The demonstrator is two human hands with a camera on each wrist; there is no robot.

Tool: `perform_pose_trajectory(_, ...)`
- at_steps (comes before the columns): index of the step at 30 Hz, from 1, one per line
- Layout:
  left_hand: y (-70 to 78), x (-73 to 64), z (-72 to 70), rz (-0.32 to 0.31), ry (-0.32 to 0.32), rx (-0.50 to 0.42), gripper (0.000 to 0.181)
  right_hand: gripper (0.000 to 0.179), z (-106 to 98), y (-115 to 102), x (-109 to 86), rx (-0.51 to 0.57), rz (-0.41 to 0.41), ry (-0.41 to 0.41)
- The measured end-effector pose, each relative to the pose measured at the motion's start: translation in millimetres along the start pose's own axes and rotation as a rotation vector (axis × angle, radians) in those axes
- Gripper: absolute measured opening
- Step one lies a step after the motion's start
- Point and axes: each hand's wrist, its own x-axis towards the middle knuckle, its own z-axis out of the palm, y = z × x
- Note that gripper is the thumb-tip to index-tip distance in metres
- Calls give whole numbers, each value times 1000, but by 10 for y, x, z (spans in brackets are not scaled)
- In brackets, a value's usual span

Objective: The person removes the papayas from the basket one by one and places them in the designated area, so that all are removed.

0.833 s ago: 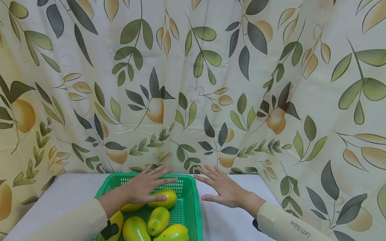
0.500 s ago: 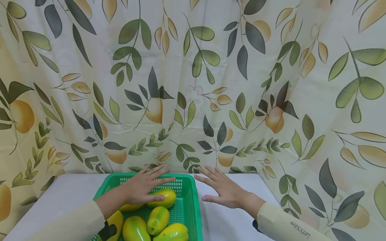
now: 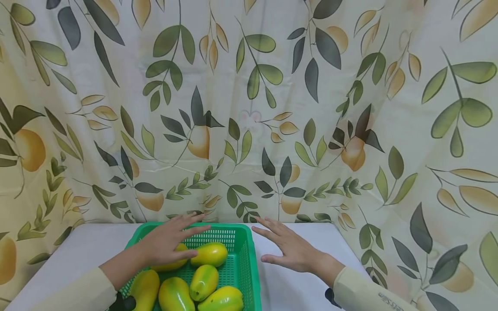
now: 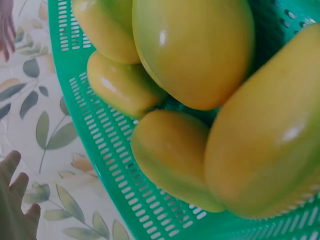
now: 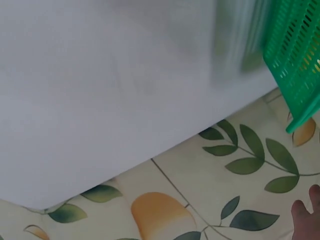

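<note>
My left hand (image 3: 167, 242) hovers over the left part of a green plastic basket (image 3: 254, 263), fingers spread and holding nothing. Several glossy yellow-green fruits, papaya-like in shape, lie in the basket; one fruit (image 3: 210, 254) is just past the left thumb and another fruit (image 3: 205, 282) lies nearer the middle. Part of a fruit behind the left hand is hidden. To the right of the basket, my right hand (image 3: 293, 248) is held above the white table, its fingers extended and apart. The left wrist view shows the fruits (image 4: 195, 55) close up, with left fingertips (image 4: 17, 187) at the lower left.
A white-covered table (image 3: 311, 285) carries the basket. Behind it hangs a curtain (image 3: 249, 164) printed with leaves and fruit. In the right wrist view, the table edge runs diagonally beside the basket's corner (image 5: 295, 80).
My left hand has drawn back to the left and slightly toward me, uncovering more of the fruits. The right hand has barely shifted. The basket and fruits stay put.
</note>
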Motion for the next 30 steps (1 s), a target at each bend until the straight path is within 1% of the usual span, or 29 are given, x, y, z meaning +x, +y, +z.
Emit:
perform_pose_trajectory(4, -48, -129, -34, -28, 60, 16, 62, 68, 15, -44, -7, 13, 6, -4)
perform_pose_trajectory(9, -60, -259, -116, -48, 96, 19, 60, 70, 26, -107, -28, 45, 24, -11)
perform_pose_trajectory(14, -45, -392, -189, -109, 102, 34, 58, 72, 23, -191, -56, 142, 47, -15)
perform_pose_trajectory(18, -49, -498, -232, -157, 113, 52, 56, 74, 29, -252, -75, 197, 34, -15)
perform_pose_trajectory(22, -69, -608, -281, -226, 146, 43, 54, 74, 50, -307, -72, 235, 17, -14)
perform_pose_trajectory(30, -163, -874, -295, -391, 144, 23, 53, 77, 124, -422, -53, 274, 34, -42)
